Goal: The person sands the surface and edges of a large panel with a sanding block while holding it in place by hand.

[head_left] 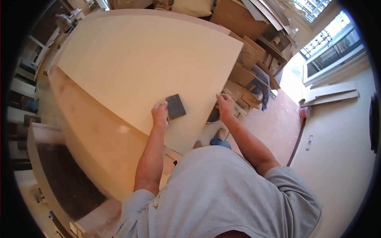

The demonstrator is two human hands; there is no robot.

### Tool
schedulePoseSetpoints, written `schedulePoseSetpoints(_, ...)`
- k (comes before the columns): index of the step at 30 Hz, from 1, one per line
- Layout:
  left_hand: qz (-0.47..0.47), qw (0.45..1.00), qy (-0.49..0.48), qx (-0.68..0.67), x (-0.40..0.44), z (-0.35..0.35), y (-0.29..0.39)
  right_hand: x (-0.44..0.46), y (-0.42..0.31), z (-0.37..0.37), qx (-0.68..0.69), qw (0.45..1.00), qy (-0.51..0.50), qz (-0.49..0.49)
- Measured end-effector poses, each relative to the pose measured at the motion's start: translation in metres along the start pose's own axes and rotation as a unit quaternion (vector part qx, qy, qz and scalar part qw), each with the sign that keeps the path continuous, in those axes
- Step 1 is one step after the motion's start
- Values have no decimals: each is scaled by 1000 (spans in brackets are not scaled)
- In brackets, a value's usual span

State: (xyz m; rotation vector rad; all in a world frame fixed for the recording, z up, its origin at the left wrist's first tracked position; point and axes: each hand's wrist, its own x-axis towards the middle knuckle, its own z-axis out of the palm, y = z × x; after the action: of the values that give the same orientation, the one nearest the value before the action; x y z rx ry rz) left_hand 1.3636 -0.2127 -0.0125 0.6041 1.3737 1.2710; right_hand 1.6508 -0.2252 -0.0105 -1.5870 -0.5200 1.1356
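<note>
A large cream-coloured panel (151,59) lies flat, overhanging a brownish board (95,115) below it. Near the panel's front edge, my left hand (160,114) grips a dark rectangular sanding block (176,106) by its left side, fingers closed on it. The block's dark face shows, with a yellowish edge along its bottom. My right hand (225,106) is at the panel's right edge, with thumb and fingertips pinched together at the rim. Whether anything small besides the panel edge is between those fingers is hidden.
Wood offcuts (248,51) and a blue cloth (262,85) lie right of the panel. A red-and-white can (305,112) stands by the right wall near leaning boards (331,93). A dark-topped piece (71,178) is at lower left. Another person (63,22) is at the far left.
</note>
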Motion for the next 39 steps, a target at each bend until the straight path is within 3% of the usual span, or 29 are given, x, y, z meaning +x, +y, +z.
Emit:
schedulePoseSetpoints(1, -3, 1000, 1, 15, 2, -4, 1, 5, -13, 3, -37, 999, 11, 33)
schedulePoseSetpoints(3, -37, 998, 34, 25, 1, -1, -1, 30, 4, -7, 41, 998, -19, 33)
schedulePoseSetpoints(6, 15, 995, 51, 86, 13, -3, -19, 49, -2, -7, 41, 996, -24, 73)
schedulePoseSetpoints(15, -10, 1000, 21, 14, 6, 3, -5, 61, -19, -24, 43, 978, -159, 126)
schedulePoseSetpoints(19, -49, 999, 1, -20, 11, 0, -8, 53, -29, -21, 6, 984, -134, 118)
schedulePoseSetpoints(39, 0, 1000, 17, 5, 12, 3, -11, 65, -16, -27, -9, 984, -159, 76)
